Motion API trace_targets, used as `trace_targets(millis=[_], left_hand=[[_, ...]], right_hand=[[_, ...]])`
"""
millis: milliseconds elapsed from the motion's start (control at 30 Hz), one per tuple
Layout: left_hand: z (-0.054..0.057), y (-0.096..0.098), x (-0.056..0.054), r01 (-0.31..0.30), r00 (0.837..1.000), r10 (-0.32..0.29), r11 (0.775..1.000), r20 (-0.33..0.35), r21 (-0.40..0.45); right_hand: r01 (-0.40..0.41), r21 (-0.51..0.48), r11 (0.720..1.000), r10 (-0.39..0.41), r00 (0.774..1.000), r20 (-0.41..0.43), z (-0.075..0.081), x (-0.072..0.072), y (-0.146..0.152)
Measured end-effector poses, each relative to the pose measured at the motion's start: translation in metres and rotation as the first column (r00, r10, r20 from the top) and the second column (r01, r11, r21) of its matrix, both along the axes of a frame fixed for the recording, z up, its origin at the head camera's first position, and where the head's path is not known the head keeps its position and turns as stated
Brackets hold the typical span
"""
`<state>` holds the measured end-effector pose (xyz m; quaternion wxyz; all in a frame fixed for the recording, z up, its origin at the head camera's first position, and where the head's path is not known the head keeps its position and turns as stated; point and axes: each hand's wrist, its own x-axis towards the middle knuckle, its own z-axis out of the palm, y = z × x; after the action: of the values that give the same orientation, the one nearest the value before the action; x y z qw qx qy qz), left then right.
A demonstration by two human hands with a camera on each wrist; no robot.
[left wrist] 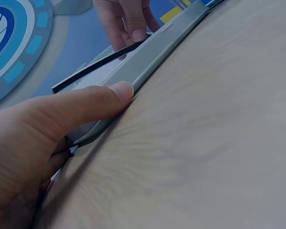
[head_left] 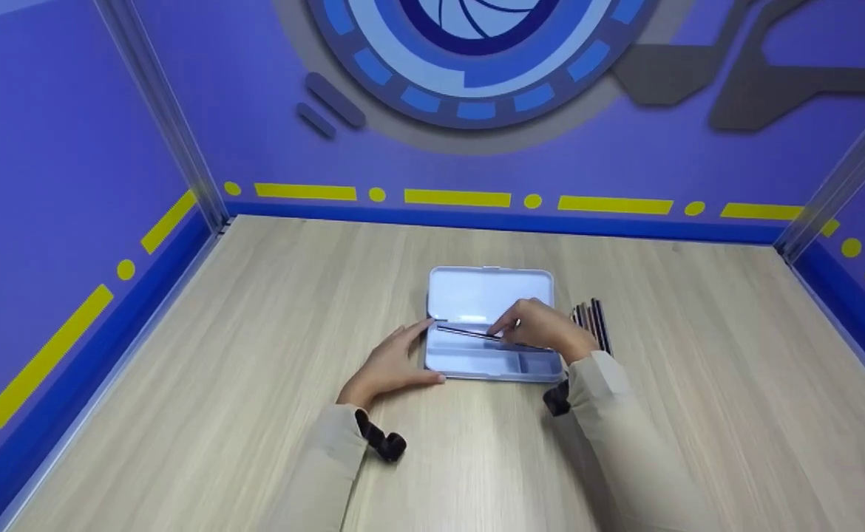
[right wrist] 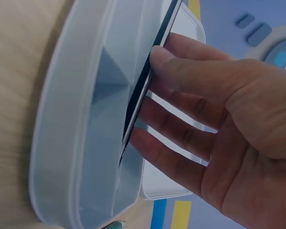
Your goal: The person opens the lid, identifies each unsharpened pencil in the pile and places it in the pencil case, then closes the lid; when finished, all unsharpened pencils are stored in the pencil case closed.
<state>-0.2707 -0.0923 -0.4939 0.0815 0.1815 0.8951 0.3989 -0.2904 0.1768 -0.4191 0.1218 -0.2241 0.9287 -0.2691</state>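
Note:
A pale plastic pencil case (head_left: 473, 363) lies on the table with its lid (head_left: 469, 292) raised at the back. My left hand (head_left: 392, 362) holds the case's left end. Its thumb (left wrist: 109, 98) lies against the front wall in the left wrist view, and the fingers reach round the side. Over the tray, my right hand (head_left: 540, 326) pinches a dark pencil (right wrist: 144, 81) between thumb and fingers. The pencil slants across the long compartment, its far end close to the left rim. A divider sets off a small compartment (head_left: 542, 363) at the front right.
Several dark and brown pencils (head_left: 594, 318) lie side by side on the wooden table (head_left: 292, 295), just right of the case and partly behind the right wrist. Blue-purple panels (head_left: 255, 133) with yellow marks enclose the table at the back and sides.

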Motion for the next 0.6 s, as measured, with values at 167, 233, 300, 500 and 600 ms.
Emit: trace_targets(millis=[167,233,300,500,600], left_hand=[[0.0002,0.0003,0.0002,-0.002,1.000,0.002,1.000,0.007,0.007],[0.0001,0.0004,0.0001,-0.004,1.000,0.004,1.000,0.010,0.006],[0.0003,0.0004,0.0001,-0.006,1.000,0.006,1.000,0.011,0.007],[0.0003,-0.0003,-0.0005,0.002,1.000,-0.002,1.000,0.002,0.007],[0.0002,-0.0011,-0.0006,0.008,1.000,-0.008,1.000,-0.004,0.008]], right_hand=[[0.034,0.019,0.999,-0.035,0.999,0.036,-0.0007,0.0013,-0.0010],[0.051,0.031,0.998,-0.053,0.997,0.048,-0.0008,0.0019,-0.0011],[0.067,0.041,0.997,-0.070,0.996,0.059,-0.0010,0.0026,-0.0014],[0.073,0.045,0.996,-0.076,0.995,0.062,0.0000,0.0042,0.0011],[0.078,0.032,0.996,-0.080,0.995,0.055,0.0020,0.0048,0.0042]])
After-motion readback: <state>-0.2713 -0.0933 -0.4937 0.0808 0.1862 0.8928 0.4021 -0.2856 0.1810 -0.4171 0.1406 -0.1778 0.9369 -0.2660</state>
